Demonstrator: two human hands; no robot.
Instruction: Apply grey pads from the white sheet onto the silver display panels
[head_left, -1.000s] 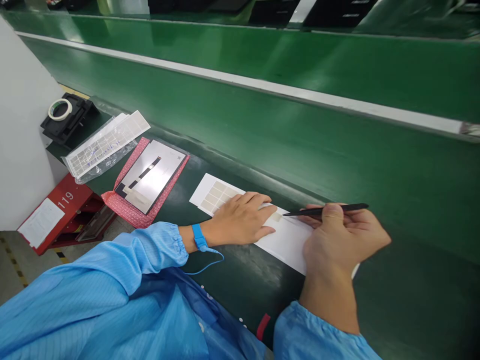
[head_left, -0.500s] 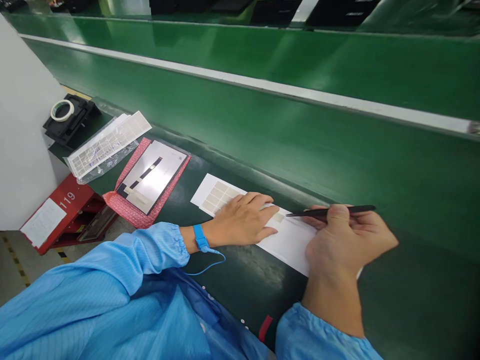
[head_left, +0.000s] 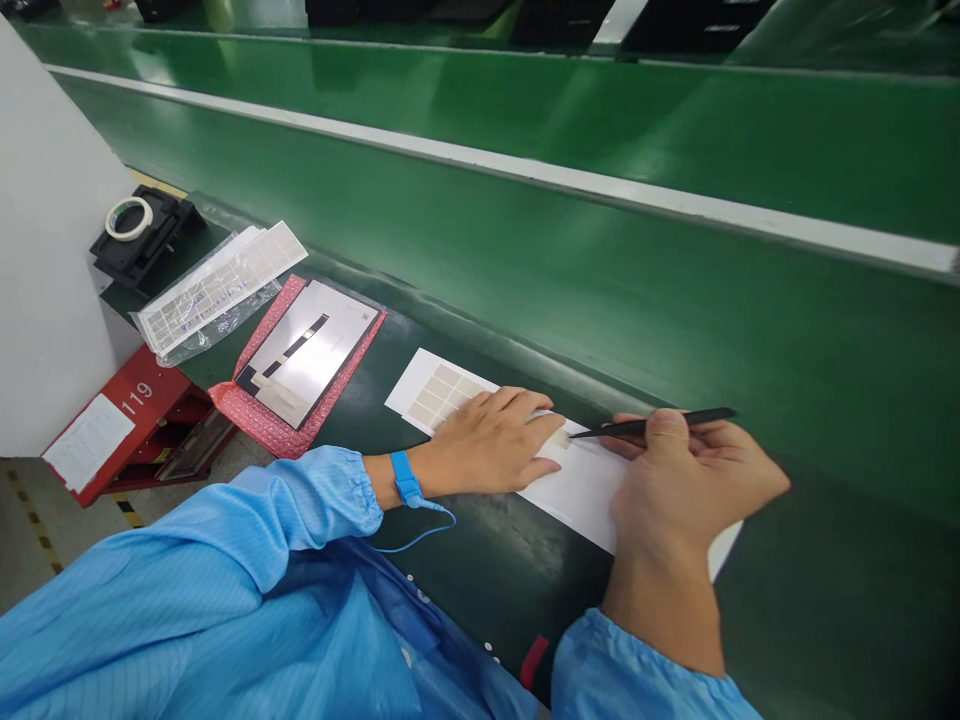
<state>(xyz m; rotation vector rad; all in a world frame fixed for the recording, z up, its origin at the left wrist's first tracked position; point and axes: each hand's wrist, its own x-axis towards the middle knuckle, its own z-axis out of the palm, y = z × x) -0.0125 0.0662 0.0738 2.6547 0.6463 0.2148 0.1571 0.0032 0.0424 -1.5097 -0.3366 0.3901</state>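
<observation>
Pinching black tweezers [head_left: 652, 424] in a curled right hand [head_left: 694, 480], tip touching a small beige pad [head_left: 560, 438] on a white sheet [head_left: 581, 490], open left hand [head_left: 487, 437] pressing flat just beside it, all on a green belt [head_left: 495, 525]. Farther off, a pink bubble-wrap pouch [head_left: 259, 400] cradling a silver panel [head_left: 315, 350].

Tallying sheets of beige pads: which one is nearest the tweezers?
The white sheet under the left hand, beside the black tweezers held in the right hand. The other sheet lies farther off, in a plastic sleeve.
</observation>
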